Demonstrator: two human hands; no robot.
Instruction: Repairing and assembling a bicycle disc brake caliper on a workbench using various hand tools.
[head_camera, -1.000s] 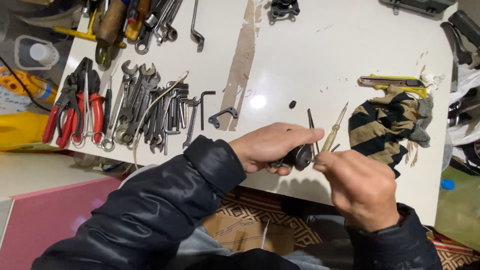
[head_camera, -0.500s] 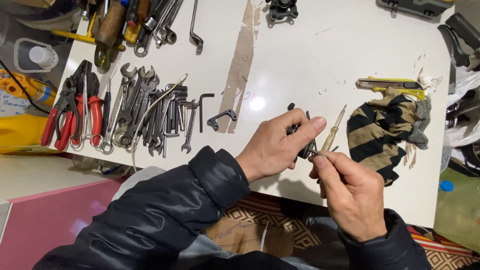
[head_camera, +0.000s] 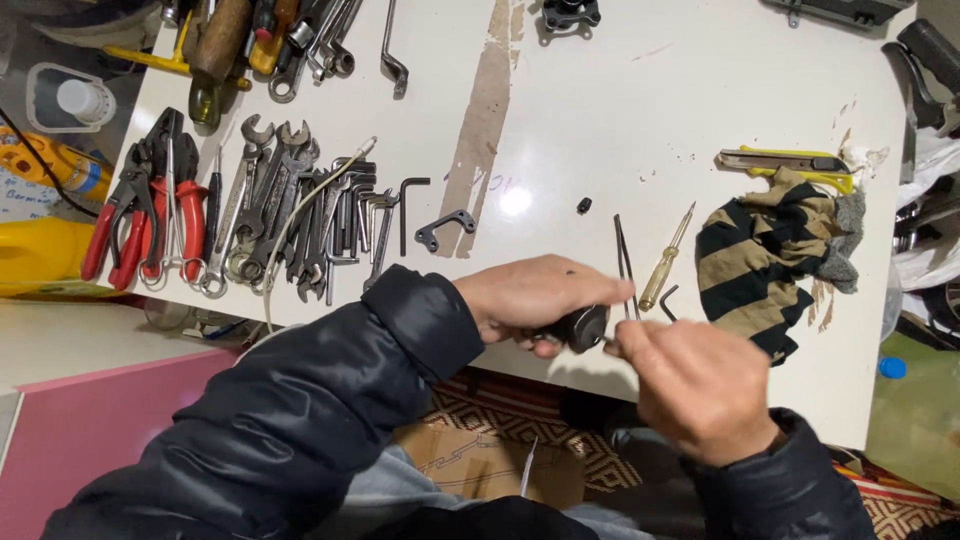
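My left hand (head_camera: 535, 296) grips a small black cylindrical part (head_camera: 582, 326) at the white table's (head_camera: 600, 120) front edge. My right hand (head_camera: 698, 385) meets it from the right, fingertips pinching a thin metal tool against the part's end. Just behind the hands lie black tweezers (head_camera: 624, 262), a yellow-handled screwdriver (head_camera: 666, 258) and a small black hex key (head_camera: 667, 300). A tiny black piece (head_camera: 584, 205) sits further back.
Wrenches and hex keys (head_camera: 300, 215) lie in a row at left beside red-handled pliers (head_camera: 150, 215). A striped cloth (head_camera: 775, 255) and a yellow utility knife (head_camera: 785, 162) are at right. A small black bracket (head_camera: 444, 228) lies mid-table. A cardboard box (head_camera: 480, 465) sits below.
My left hand pulled back from the table top toward the front edge, turning over the black part. My right hand shifted slightly down and stays at the part's end.
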